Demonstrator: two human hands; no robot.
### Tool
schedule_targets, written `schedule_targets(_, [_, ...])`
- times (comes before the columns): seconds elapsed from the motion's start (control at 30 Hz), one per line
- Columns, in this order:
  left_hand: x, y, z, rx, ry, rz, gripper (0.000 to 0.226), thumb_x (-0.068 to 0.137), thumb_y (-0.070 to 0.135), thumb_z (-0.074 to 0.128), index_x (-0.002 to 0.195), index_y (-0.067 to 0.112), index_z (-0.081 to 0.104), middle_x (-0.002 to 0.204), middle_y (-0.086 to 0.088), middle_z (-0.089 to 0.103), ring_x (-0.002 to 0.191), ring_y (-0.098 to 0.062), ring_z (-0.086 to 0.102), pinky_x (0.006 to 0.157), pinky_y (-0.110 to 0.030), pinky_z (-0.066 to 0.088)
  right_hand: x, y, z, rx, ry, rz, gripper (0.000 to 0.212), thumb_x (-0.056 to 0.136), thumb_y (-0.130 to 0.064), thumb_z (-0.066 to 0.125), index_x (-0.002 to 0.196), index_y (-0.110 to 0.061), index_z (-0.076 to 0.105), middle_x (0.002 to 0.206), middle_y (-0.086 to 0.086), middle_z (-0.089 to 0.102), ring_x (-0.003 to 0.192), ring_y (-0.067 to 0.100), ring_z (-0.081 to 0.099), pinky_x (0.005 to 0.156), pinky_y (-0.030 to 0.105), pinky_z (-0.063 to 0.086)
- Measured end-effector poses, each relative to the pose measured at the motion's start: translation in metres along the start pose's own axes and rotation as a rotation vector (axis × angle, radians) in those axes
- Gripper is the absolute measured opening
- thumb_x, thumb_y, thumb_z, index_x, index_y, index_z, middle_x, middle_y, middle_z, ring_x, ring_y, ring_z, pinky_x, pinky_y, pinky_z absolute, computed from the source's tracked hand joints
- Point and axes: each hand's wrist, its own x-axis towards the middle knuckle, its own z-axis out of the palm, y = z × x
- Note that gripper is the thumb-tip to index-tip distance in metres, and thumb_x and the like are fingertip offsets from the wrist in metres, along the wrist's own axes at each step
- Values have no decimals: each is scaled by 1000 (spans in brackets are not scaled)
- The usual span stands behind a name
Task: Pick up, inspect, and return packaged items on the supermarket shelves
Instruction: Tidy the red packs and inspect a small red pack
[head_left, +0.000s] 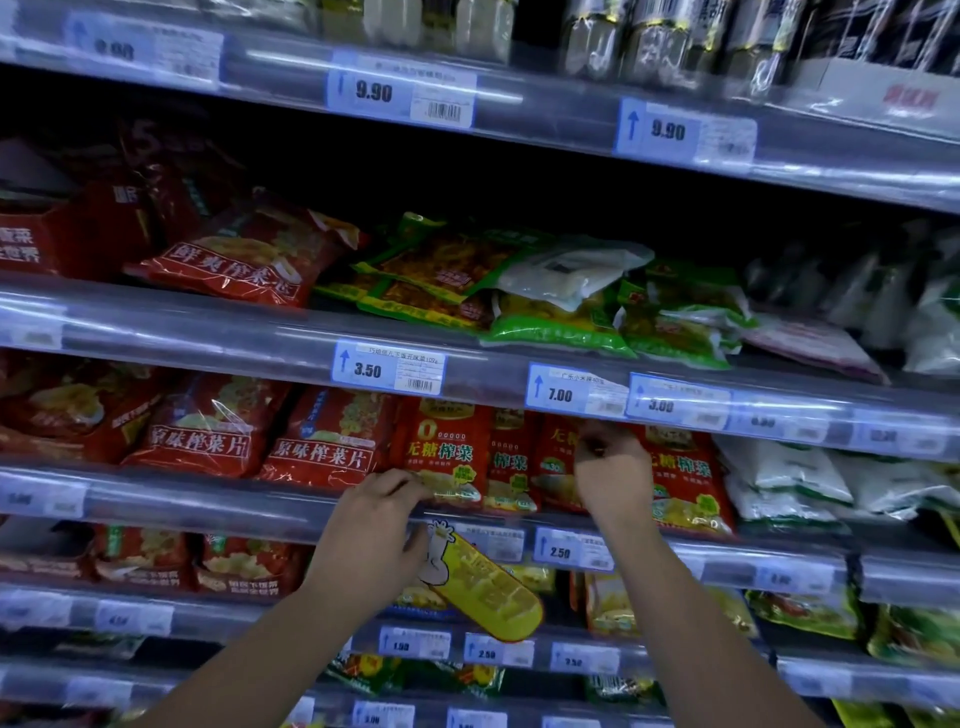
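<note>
A row of upright red pickle packets stands on the shelf at hand height. My left hand (374, 525) reaches up from below, and its fingertips pinch the lower left edge of the leftmost red packet (441, 447) at the shelf rail. My right hand (613, 470) is further right, with the fingers closed in a pinch on the top of another red packet (553, 457) just under the price rail. A matching red packet (685, 483) stands right beside that hand. Both forearms come up from the bottom of the view.
A yellow promo tag (485, 592) hangs off the shelf rail (208, 501) below my left hand. Larger red bags (208, 431) lie to the left and white bags (779, 478) to the right. Green packets (561, 322) lie on the shelf above. Price labels (387, 369) line the rails.
</note>
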Motion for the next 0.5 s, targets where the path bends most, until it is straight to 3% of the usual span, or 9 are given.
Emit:
schedule_targets(0.07, [1,5,2,-17,16,8,34,85,21,71,119,21,69,119,6,64,103,-19,63,93,-41,53,3,12,-8,-25,-3,48,17,94,-9,62,109,-9,70,96,10,71,80,27,68,59,23,45])
schedule_targets(0.13, [3,12,3,-39,25,29,33,87,21,68,120,23,68,120,8,62,103,-16,60,94,-39,51,6,29,-15,-136,22,80,22,91,-17,67,112,-11,68,103,11,72,81,26,64,63,25,46])
schedule_targets(0.23, [8,23,6,-74,43,50,31,90,20,67,121,22,68,120,7,62,104,-16,60,96,-38,50,8,48,-19,-302,-14,107,54,87,-39,72,131,-9,59,116,15,69,98,32,67,73,31,53])
schedule_targets(0.3, [12,31,10,-85,46,55,30,90,20,66,121,22,69,122,6,61,107,-17,60,99,-36,47,6,48,-21,-331,-51,102,61,86,-45,73,130,-6,57,109,14,69,92,30,67,65,28,49])
schedule_targets(0.4, [17,45,16,-113,35,69,27,92,22,64,119,21,68,121,6,59,107,-15,59,99,-34,48,3,43,-20,-280,-89,129,56,83,-41,79,119,-5,54,79,6,62,61,19,56,43,23,35])
schedule_targets(0.5, [18,57,23,-134,23,83,24,93,24,63,117,22,67,120,8,57,106,-13,57,98,-32,49,8,47,-22,-24,-98,197,64,80,-24,84,129,3,52,83,9,66,66,22,60,46,24,40])
